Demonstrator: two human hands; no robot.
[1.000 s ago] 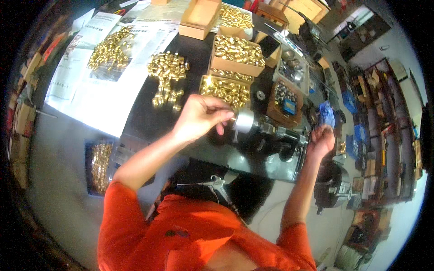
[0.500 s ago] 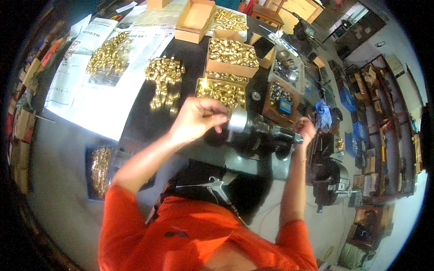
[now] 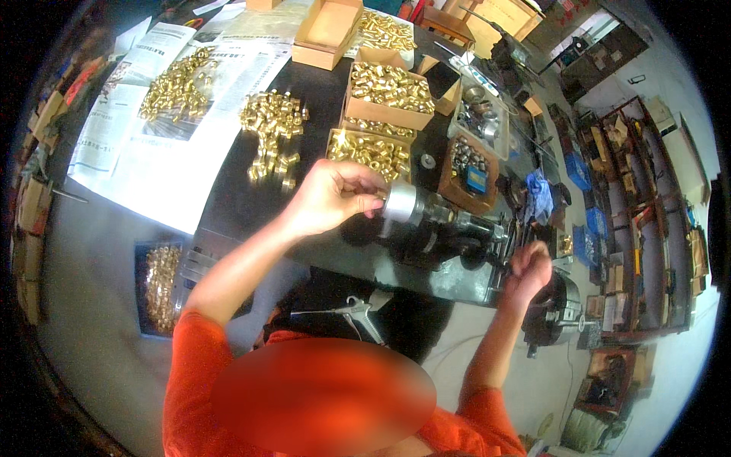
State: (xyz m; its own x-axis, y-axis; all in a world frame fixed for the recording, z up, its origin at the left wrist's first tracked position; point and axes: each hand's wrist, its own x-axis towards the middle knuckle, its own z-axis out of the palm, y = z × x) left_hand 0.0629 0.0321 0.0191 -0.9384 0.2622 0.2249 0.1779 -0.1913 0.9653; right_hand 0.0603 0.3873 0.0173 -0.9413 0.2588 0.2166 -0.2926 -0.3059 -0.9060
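Observation:
My left hand [image 3: 335, 198] is at the face of a silver chuck [image 3: 400, 202] on a small dark bench machine [image 3: 449, 236]. Its fingertips are pinched together against the chuck's mouth, and what they hold is hidden. My right hand [image 3: 529, 266] is curled in a fist at the machine's right end, around a thin lever there. A loose pile of brass fittings [image 3: 274, 129] lies on the black bench top just beyond my left hand. An open cardboard box of brass fittings [image 3: 369, 152] stands right behind the chuck.
More boxes of brass parts [image 3: 388, 87] and an empty cardboard box [image 3: 327, 30] stand farther back. Newspaper carries another brass heap [image 3: 175, 80]. A tray of dark parts [image 3: 472, 164] sits behind the machine. A floor bin [image 3: 156, 282] holds brass pieces. An air gun [image 3: 354, 312] hangs by my chest. Shelves line the right.
My left hand has stayed at the chuck. My right hand moved in to the machine's right end, then dropped lower beside it.

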